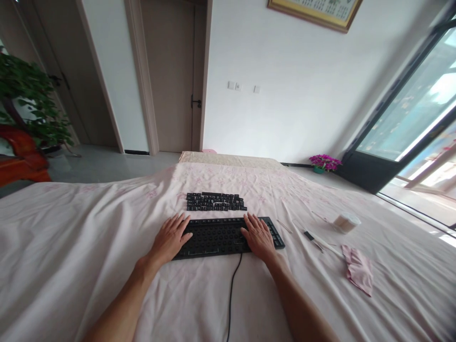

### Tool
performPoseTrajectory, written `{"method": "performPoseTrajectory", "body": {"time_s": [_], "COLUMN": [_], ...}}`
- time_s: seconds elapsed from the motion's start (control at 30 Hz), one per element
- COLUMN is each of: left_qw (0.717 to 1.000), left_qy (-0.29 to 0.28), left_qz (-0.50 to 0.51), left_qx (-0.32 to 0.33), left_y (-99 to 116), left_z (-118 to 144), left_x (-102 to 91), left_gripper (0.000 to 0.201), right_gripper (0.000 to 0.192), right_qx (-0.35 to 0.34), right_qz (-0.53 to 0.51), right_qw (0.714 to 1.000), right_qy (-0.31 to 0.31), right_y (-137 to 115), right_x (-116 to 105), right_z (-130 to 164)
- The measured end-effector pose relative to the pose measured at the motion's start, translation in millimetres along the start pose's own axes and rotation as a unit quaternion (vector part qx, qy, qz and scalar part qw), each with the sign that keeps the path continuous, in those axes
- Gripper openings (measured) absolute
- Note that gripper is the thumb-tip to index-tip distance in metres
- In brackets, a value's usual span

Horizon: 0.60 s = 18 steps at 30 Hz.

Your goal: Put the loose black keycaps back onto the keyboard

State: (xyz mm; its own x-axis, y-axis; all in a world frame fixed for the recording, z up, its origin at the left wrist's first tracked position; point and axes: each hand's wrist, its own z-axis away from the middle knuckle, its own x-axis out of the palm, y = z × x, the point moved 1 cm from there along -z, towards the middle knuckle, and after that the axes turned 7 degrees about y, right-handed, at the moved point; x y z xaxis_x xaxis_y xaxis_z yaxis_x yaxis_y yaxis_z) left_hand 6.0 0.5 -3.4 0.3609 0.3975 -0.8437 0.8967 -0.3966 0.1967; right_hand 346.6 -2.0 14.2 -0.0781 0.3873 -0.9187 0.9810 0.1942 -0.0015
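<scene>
A black keyboard [213, 237] lies on the cloth, most of its keycaps off, with its cable [233, 285] running toward me. My left hand [173, 236] rests on its left end, fingers stretched out and apart. Over the right part of the keyboard lies my right hand [258, 235], flat with fingers extended. Neither hand is closed around anything. Just beyond the keyboard, loose black keycaps [215, 202] are laid out in rows.
A pale pink flowered cloth [107, 228] covers the surface. To the right lie a small black-headed brush [313, 240], thin sticks [285, 226], a tub of cotton swabs [346, 222] and a folded pink cloth [358, 269]. Pink flowers [325, 162] stand by the wall.
</scene>
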Motion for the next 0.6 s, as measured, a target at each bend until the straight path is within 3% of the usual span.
{"method": "performPoseTrajectory", "body": {"time_s": [0.3,0.6], "left_qw": [0.997,0.997], "left_qy": [-0.026,-0.017], "left_qz": [-0.068,-0.077], "left_qx": [-0.004,0.012], "left_y": [15,29], "left_z": [1,1], "left_x": [1.2,2.7], "left_gripper": [0.064,0.068], "right_gripper": [0.057,0.052], "right_qx": [-0.039,0.012], "right_qz": [0.024,-0.013], "right_qw": [0.998,0.999], "right_qy": [0.033,0.045], "right_y": [7,3], "right_x": [15,11], "right_z": [1,2]}}
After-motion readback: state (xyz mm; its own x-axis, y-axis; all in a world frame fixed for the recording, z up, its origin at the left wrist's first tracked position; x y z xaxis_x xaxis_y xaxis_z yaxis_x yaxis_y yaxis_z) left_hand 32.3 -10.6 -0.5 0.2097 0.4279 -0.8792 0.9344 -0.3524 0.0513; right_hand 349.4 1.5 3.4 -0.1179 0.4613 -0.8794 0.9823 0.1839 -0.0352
